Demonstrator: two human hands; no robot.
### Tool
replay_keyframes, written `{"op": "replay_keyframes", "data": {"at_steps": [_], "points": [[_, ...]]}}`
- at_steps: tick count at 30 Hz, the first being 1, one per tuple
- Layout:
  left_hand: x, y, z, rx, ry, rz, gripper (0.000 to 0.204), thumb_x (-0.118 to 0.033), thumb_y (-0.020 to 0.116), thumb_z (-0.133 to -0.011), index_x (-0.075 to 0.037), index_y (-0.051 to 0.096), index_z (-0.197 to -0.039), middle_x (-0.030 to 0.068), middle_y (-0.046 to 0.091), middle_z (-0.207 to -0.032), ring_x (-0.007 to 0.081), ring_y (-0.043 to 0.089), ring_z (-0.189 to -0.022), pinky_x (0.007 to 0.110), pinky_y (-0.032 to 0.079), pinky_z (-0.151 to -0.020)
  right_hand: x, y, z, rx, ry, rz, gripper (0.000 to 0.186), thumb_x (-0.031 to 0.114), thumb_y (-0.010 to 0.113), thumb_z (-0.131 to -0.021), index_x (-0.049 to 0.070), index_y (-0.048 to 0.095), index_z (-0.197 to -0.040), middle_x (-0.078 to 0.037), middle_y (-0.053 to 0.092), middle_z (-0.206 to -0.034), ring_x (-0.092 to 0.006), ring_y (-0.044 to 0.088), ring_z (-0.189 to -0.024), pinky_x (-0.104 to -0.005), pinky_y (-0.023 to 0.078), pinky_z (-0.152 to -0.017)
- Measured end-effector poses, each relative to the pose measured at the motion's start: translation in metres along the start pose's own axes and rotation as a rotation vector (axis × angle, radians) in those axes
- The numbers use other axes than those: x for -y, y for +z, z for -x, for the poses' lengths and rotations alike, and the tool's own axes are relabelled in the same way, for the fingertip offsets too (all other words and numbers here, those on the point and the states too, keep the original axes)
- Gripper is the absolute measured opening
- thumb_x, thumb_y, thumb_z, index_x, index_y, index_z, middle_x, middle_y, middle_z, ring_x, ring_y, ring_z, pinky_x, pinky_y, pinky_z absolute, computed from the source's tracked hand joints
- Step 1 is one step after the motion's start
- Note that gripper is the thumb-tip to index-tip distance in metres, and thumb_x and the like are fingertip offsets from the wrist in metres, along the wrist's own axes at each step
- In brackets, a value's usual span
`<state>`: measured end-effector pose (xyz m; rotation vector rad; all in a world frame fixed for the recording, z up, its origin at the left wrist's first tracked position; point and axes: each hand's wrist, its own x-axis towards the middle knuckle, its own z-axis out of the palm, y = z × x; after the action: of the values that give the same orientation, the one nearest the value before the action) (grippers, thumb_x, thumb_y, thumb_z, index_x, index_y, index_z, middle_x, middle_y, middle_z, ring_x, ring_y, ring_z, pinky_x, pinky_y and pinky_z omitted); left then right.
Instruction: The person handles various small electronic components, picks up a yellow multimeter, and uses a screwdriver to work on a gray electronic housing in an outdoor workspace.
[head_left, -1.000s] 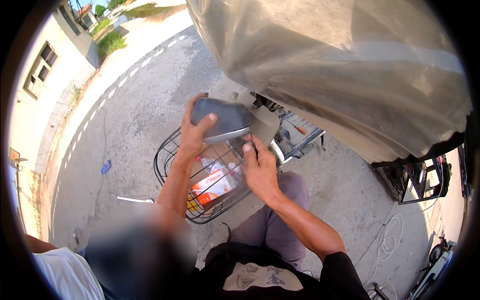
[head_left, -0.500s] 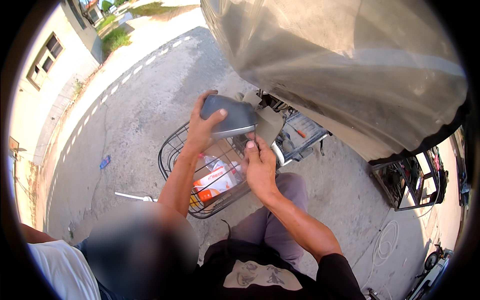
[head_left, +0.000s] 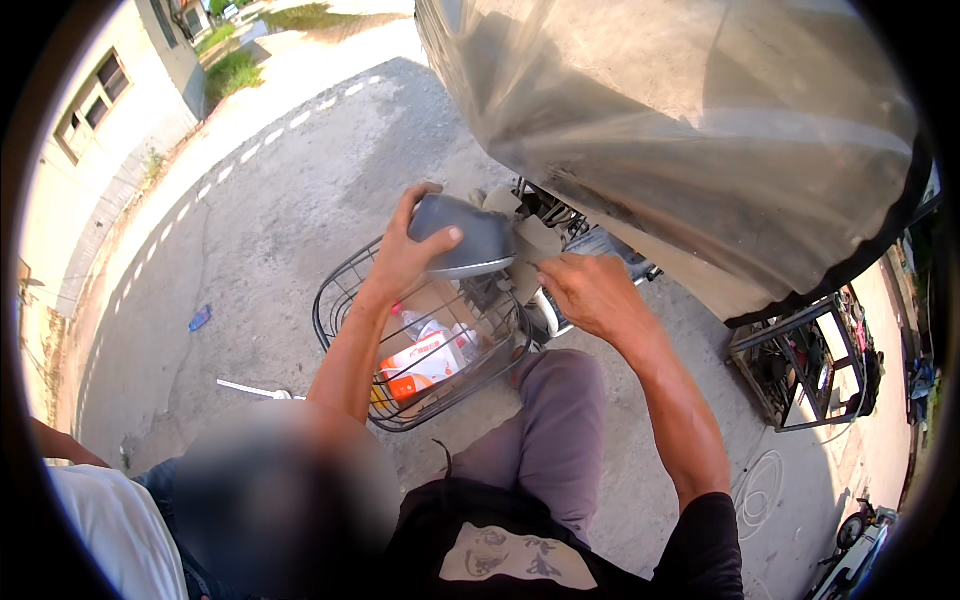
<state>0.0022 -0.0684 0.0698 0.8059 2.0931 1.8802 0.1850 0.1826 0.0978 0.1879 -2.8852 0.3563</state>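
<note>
My left hand (head_left: 408, 250) grips a dark grey rounded housing (head_left: 468, 232) with a pale rim, which looks like a headlight shell. Its thumb lies over the front face. The housing sits above a black wire basket (head_left: 319, 312) at the front of a vehicle. To the right of the housing, my right hand (head_left: 595, 292) has its fingers drawn together beside a beige panel (head_left: 537, 245). Whether anything is between those fingertips is hidden. Inside the basket lie an orange-and-white box (head_left: 424, 364) and a clear plastic bottle (head_left: 412, 322).
A translucent cover (head_left: 680, 150) hangs over the vehicle at upper right. Another person in a white sleeve (head_left: 115, 530) is close at lower left. A metal-framed rack (head_left: 795, 365) and a coiled pale hose (head_left: 762, 490) are on the right. A white rod (head_left: 250, 388) lies on the concrete.
My right hand has moved right, away from the lower edge of the housing to beside the beige panel. It now covers the spot where an orange-handled tool lay. My left hand keeps its grip.
</note>
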Motion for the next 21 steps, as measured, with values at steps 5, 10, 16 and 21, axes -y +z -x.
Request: {"op": "replay_keyframes", "data": {"at_steps": [5, 10, 16, 21], "points": [[0.006, 0.002, 0.001, -0.003, 0.024, 0.032, 0.077, -0.038, 0.086, -0.086, -0.013, 0.056, -0.153, 0.0127, 0.066, -0.135, 0.0255, 0.064, -0.124, 0.037, 0.05, -0.109, -0.027, 0.019, -0.008, -0.146, -0.095, -0.152, 0.015, 0.023, 0.067, -0.103, 0.009, 0.072, -0.103, -0.012, 0.072, -0.09, -0.0395, 0.07, -0.084, -0.052, 0.053, -0.072], [0.008, -0.006, -0.002, 0.012, -0.015, 0.031, 0.08, -0.042, 0.086, -0.087, -0.009, 0.055, -0.153, 0.0126, 0.066, -0.135, 0.0249, 0.062, -0.126, 0.038, 0.049, -0.11, -0.015, 0.024, -0.025, -0.294, -0.125, -0.03, 0.023, 0.03, 0.071, -0.102, 0.01, 0.072, -0.093, -0.01, 0.067, -0.079, -0.0361, 0.068, -0.076, -0.0489, 0.052, -0.069], [0.01, -0.007, -0.01, 0.027, 0.009, 0.038, 0.082, -0.046, 0.085, -0.087, -0.007, 0.055, -0.152, 0.0126, 0.066, -0.135, 0.0247, 0.062, -0.127, 0.038, 0.047, -0.112, -0.014, 0.043, -0.042, -0.401, -0.017, 0.007, 0.05, 0.052, 0.08, -0.093, 0.011, 0.064, -0.068, -0.003, 0.059, -0.066, -0.0306, 0.061, -0.061, -0.0429, 0.048, -0.059], [0.014, -0.01, -0.014, 0.05, -0.016, 0.101, 0.079, -0.039, 0.088, -0.085, -0.013, 0.055, -0.152, 0.0112, 0.064, -0.133, 0.0254, 0.06, -0.128, 0.041, 0.047, -0.112, -0.016, 0.065, -0.045, -0.641, -0.039, 0.02, 0.053, 0.057, 0.084, -0.086, 0.014, 0.061, -0.066, -0.002, 0.056, -0.064, -0.0257, 0.06, -0.059, -0.0398, 0.043, -0.056]]}}
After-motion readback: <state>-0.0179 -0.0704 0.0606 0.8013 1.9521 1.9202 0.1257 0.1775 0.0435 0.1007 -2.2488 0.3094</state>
